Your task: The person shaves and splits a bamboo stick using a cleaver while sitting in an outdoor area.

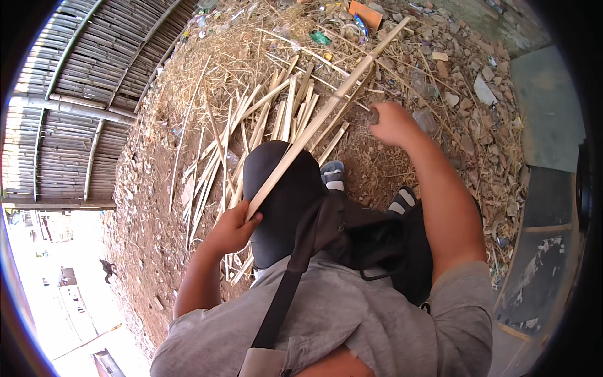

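Note:
A long, pale split bamboo strip (314, 129) slants across my left knee, up and to the right over the ground. My left hand (239, 227) is closed round its near end, beside the knee. Off to the right of the strip, my right hand (394, 124) is curled into a fist. A small dark piece (375, 117) shows at its thumb side; what it belongs to cannot be made out. Under and beyond the long strip lies a loose pile of shorter bamboo strips (287, 110).
Dry straw and stone rubble (465, 94) with litter cover the ground. A bamboo-slat wall (75, 81) stands at left, and grey panels (546, 201) at right. A black strap bag (370, 242) rests on my lap, above my sandalled feet (333, 176). A dark animal (107, 270) is far left.

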Available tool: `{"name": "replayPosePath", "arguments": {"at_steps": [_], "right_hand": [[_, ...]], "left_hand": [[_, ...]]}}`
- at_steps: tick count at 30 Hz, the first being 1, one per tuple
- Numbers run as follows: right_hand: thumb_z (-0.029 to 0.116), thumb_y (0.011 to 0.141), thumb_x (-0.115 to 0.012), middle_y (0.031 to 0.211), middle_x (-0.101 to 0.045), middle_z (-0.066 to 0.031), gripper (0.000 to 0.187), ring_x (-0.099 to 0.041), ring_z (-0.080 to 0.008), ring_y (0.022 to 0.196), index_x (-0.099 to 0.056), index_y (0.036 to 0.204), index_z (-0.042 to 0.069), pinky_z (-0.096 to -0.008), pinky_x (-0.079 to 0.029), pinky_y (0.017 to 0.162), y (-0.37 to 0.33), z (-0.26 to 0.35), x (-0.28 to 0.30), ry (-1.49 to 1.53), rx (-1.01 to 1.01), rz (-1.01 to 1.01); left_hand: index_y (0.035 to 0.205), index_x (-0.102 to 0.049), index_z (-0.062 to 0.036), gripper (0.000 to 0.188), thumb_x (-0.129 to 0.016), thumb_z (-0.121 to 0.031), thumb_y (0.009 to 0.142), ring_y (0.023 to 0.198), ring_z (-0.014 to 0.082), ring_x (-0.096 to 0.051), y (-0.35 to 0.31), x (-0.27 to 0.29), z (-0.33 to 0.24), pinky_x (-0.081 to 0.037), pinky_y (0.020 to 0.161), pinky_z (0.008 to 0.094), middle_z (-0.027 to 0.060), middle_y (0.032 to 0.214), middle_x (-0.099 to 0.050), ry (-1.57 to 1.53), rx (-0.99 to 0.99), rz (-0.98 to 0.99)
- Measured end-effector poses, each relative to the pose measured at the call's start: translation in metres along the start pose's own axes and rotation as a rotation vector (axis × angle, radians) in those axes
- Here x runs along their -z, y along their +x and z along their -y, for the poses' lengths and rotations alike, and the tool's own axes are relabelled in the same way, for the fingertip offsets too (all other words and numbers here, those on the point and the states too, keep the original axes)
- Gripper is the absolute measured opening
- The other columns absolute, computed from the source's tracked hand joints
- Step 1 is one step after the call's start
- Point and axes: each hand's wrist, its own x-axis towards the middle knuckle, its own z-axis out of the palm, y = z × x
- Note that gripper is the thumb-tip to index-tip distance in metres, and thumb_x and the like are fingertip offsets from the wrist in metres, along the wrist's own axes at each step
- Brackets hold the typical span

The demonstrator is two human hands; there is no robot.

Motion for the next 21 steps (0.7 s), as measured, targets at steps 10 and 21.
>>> {"name": "replayPosePath", "arguments": {"at_steps": [10,21], "right_hand": [[0.014,0.078,-0.068,0.096,-0.072,-0.0175,0.024,-0.070,-0.0349,0.091,-0.070,0.101,0.006,-0.0453,-0.055,0.081,-0.017,0.036,-0.002,-0.151,0.163,0.164],[0.015,0.078,-0.068,0.093,-0.072,-0.0161,0.019,-0.070,-0.0348,0.089,-0.070,0.095,0.008,-0.0446,-0.055,0.080,-0.019,0.040,-0.009,-0.200,0.154,0.186]], "left_hand": [[0.094,-0.051,-0.0010,0.031,-0.065,-0.029,0.096,0.074,0.0432,-0.062,-0.004,-0.006,0.005,-0.046,0.065,0.0483,0.0229,0.076,-0.060,0.106,-0.021,-0.058],[0.090,-0.051,-0.0006,0.035,-0.069,-0.031,0.093,0.073,0.0459,-0.063,-0.001,-0.009,0.013,-0.046,0.063,0.0502,0.0237,0.073,-0.061,0.190,-0.088,-0.140]]}}
